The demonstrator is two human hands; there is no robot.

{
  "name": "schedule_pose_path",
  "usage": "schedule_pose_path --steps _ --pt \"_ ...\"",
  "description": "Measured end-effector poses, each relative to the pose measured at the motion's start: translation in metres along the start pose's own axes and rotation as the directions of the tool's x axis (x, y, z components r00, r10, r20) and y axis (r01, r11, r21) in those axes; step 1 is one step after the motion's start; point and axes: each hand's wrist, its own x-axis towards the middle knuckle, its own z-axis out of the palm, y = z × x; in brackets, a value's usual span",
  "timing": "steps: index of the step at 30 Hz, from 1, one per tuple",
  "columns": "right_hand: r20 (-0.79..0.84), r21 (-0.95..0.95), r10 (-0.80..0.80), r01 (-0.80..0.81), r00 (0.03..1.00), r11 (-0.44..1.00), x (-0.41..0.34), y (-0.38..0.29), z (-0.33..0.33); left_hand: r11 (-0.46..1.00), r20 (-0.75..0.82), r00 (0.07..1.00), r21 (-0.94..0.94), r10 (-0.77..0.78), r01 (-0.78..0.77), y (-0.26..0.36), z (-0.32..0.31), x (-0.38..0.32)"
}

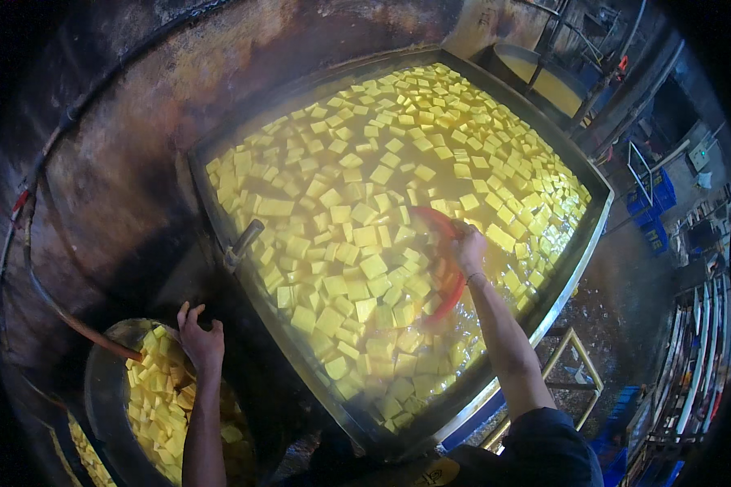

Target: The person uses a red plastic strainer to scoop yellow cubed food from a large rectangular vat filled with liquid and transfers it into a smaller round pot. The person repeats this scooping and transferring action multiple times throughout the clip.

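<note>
My right hand grips the rim of a red plastic basin or basket, which is tilted and partly sunk among yellow blocks floating in cloudy yellow liquid. The blocks, which look like tofu, fill a large rectangular metal vat. Steam blurs part of the surface. To the left, my left hand is raised with its fingers apart and holds nothing. It is above the edge of a round vat full of more yellow blocks.
A hose runs down the stained wall to the round vat. A metal pipe sticks up at the large vat's left edge. At the right are a metal frame, blue crates and another round vat with yellowish liquid.
</note>
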Motion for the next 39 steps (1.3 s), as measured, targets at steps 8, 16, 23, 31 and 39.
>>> schedule_pose_path --steps 8,16,23,31,39 --pt "0.029 0.156 0.214 -0.216 0.976 0.964 -0.008 -0.017 -0.002 0.998 -0.033 0.999 0.057 0.012 -0.010 -0.006 0.005 0.003" --pt "0.109 0.372 0.429 -0.437 0.897 0.819 -0.012 0.010 0.004 0.991 -0.026 0.998 0.118 -0.053 0.055 0.019 -0.003 -0.001" --pt "0.171 0.601 0.520 -0.506 0.837 0.618 -0.025 0.026 0.015 0.977 -0.076 0.994 0.192 -0.082 0.095 0.019 -0.006 -0.004" --pt "0.162 0.690 0.609 -0.530 0.776 0.492 -0.047 0.048 0.021 0.822 -0.214 0.905 0.530 0.367 -0.208 0.059 -0.021 -0.032" --pt "0.388 0.828 0.657 -0.558 0.647 0.059 -0.063 0.030 -0.011 0.784 0.516 0.851 -0.566 0.095 0.255 0.156 0.168 -0.121"
